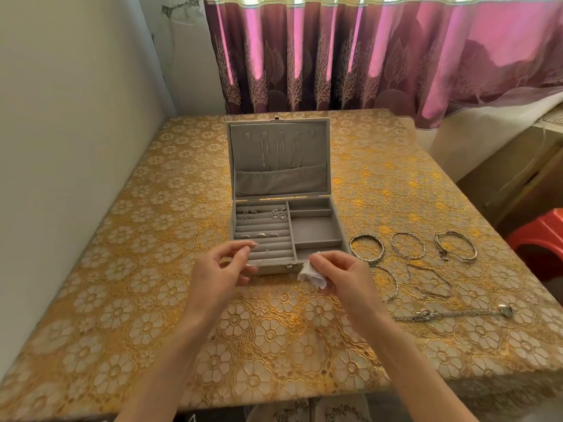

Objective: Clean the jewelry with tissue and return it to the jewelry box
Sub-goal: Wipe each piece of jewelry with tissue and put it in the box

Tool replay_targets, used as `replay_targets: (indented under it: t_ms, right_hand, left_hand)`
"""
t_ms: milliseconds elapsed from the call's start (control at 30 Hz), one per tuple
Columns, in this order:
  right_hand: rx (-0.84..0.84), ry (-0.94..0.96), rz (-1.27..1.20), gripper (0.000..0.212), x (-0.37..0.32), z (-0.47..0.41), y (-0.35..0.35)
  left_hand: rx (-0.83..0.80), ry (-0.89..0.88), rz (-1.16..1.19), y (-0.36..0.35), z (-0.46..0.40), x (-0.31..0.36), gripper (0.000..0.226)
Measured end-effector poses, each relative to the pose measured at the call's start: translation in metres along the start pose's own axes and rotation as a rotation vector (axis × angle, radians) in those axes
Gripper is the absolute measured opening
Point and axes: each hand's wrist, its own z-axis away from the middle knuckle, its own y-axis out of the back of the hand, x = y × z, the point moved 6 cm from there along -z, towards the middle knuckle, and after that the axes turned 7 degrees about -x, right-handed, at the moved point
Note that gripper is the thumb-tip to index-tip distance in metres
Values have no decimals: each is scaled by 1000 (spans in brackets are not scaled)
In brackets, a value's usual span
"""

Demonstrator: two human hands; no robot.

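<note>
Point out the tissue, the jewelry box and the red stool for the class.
tissue (309, 274): head view, on the white crumpled part below the right hand's fingers.
jewelry box (315, 229): head view, on the floor of its large right compartment.
red stool (540, 239): head view, on its top at the right edge.

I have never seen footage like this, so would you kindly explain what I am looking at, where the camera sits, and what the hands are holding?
There is no machine: one camera on a person's head looks down at their bare hands. The left hand pinches something small, probably a ring, too tiny to be sure. The right hand holds a white tissue. Behind them an open grey jewelry box stands on a gold tablecloth, with rings in its slots. Bracelets and a chain lie to its right.
</note>
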Motion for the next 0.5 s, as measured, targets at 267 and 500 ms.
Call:
replay_targets:
  t_ms: [267, 500]
  right_hand:
    - [129, 237, 385, 4, -23, -31, 13]
    - [128, 241, 366, 4, -13, -34, 17]
  left_hand:
    - [26, -130, -360, 20, -33, 4, 15]
    - [-13, -305, -550, 10, -35, 5, 18]
